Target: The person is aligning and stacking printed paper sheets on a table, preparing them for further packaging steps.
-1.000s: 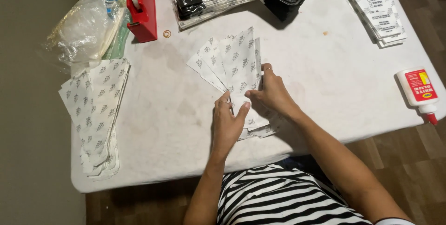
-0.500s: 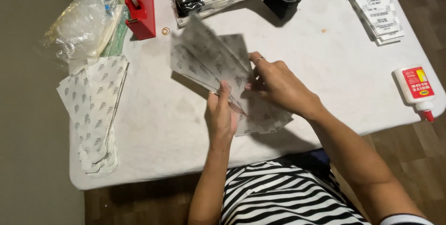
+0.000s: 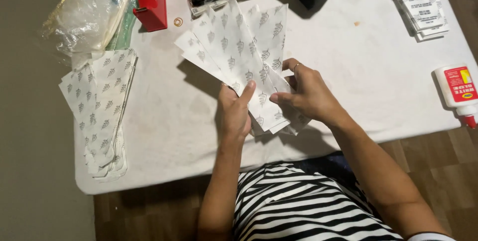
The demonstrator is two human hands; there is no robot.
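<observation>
Both hands, left hand (image 3: pixel 235 114) and right hand (image 3: pixel 304 92), are closed on a fan of white paper bags (image 3: pixel 239 52). A red tape holder (image 3: pixel 151 0) sits at eleven o'clock on the counter (image 3: pixel 348 72).

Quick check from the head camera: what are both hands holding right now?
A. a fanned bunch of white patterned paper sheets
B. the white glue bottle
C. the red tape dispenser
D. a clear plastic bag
A: the left hand and the right hand both grip the fanned white patterned sheets at their lower end, while the red tape dispenser and the glue bottle lie untouched on the table.
</observation>
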